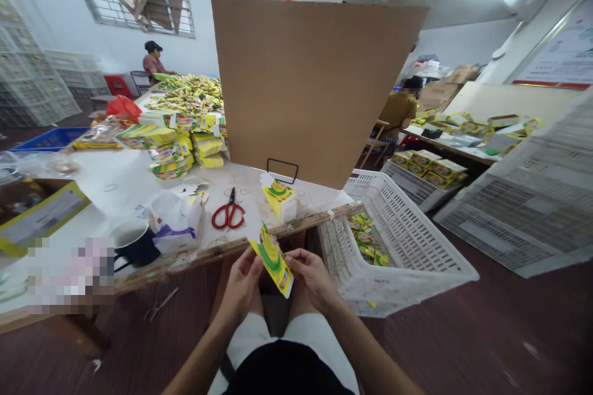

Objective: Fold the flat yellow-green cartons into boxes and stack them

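A flat yellow and green printed carton is held above my lap, tilted, between both hands. My left hand pinches its left edge with thumb and fingers. On its right edge, the fingers of my right hand are closed. Just beyond, near the table's front edge, lies a small stack of similar flat cartons. Red-handled scissors lie on the table to the left of that stack.
A large cardboard sheet stands upright behind the stack. White plastic crate at the right holds small cartons. On the left are a dark mug, a tissue pack and carton piles. Two people sit farther back.
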A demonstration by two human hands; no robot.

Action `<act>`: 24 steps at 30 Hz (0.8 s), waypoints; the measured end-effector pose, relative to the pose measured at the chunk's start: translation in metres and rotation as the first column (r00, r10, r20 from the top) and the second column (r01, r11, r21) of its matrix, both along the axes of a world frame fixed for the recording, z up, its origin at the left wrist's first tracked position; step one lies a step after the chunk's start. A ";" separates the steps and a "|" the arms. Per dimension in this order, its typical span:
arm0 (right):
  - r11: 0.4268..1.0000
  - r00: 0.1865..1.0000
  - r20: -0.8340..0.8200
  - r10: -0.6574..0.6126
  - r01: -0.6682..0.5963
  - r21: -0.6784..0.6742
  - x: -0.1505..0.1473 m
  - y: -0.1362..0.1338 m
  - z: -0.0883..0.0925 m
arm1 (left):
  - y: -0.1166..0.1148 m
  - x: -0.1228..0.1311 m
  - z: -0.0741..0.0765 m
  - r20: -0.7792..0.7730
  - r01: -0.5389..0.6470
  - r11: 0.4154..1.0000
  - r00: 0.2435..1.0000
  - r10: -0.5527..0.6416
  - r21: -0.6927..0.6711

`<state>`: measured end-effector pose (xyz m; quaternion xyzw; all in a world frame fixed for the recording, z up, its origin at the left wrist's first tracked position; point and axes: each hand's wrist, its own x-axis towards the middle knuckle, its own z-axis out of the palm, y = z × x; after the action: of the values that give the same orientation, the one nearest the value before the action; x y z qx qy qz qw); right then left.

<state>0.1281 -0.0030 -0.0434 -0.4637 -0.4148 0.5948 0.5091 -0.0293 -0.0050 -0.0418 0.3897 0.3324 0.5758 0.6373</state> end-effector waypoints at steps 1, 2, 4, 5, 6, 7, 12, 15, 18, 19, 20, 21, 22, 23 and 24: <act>1.000 1.000 -0.028 0.003 -0.003 -0.007 -0.001 -0.004 0.000 | -0.002 0.001 0.001 -0.008 0.023 1.000 1.000 -0.023 0.018; 1.000 0.998 -0.055 0.008 -0.008 -0.015 -0.002 -0.006 0.000 | -0.004 0.002 0.001 -0.010 0.044 0.998 0.999 -0.044 0.034; 0.999 0.995 -0.101 0.019 -0.022 -0.028 -0.002 -0.009 0.001 | -0.006 0.002 0.002 0.005 0.072 0.996 0.997 -0.073 0.050; 0.999 0.993 -0.114 0.020 -0.023 -0.026 -0.002 -0.010 0.002 | -0.006 0.001 0.002 0.015 0.083 0.995 0.996 -0.083 0.049; 1.000 0.993 -0.113 0.021 -0.023 -0.015 -0.002 -0.012 0.003 | -0.006 0.001 0.002 0.022 0.090 0.995 0.996 -0.091 0.042; 1.000 0.995 -0.101 0.023 -0.023 0.004 -0.002 -0.013 0.004 | -0.006 0.001 0.002 0.026 0.094 0.995 0.995 -0.095 0.030; 0.994 0.997 0.069 0.025 -0.032 0.102 -0.004 -0.020 0.015 | -0.004 0.003 0.002 0.012 0.051 0.998 0.999 -0.050 -0.044; 0.992 0.975 0.221 -0.023 -0.004 0.123 -0.006 -0.025 0.023 | -0.004 0.006 0.003 -0.029 0.009 0.998 1.000 -0.011 -0.063; 0.988 0.944 0.319 -0.085 0.039 0.148 -0.010 -0.029 0.027 | -0.006 0.007 0.006 -0.122 -0.013 0.999 0.992 0.008 -0.045; 0.984 0.934 0.338 -0.118 0.063 0.168 -0.010 -0.030 0.027 | -0.007 0.008 0.007 -0.160 -0.034 0.999 0.987 0.030 -0.020; 0.977 0.923 0.354 -0.150 0.084 0.196 -0.010 -0.031 0.026 | -0.009 0.008 0.009 -0.196 -0.062 0.998 0.979 0.062 0.010; 0.968 0.913 0.366 -0.178 0.096 0.230 -0.009 -0.031 0.024 | -0.011 0.008 0.010 -0.225 -0.090 0.995 0.970 0.097 0.040; 0.959 0.907 0.374 -0.195 0.096 0.267 -0.007 -0.031 0.021 | -0.012 0.008 0.012 -0.243 -0.106 0.992 0.963 0.119 0.066; 0.950 0.905 0.376 -0.199 0.084 0.301 -0.005 -0.030 0.019 | -0.014 0.007 0.014 -0.250 -0.099 0.992 0.961 0.117 0.084; 0.943 0.908 0.373 -0.189 0.061 0.328 -0.002 -0.029 0.017 | -0.016 0.007 0.015 -0.250 -0.063 0.994 0.964 0.085 0.095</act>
<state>0.1258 -0.0321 -0.0264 -0.5157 -0.5668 0.3811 0.5172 -0.0221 -0.0206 -0.0263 0.4744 0.4005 0.5585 0.5502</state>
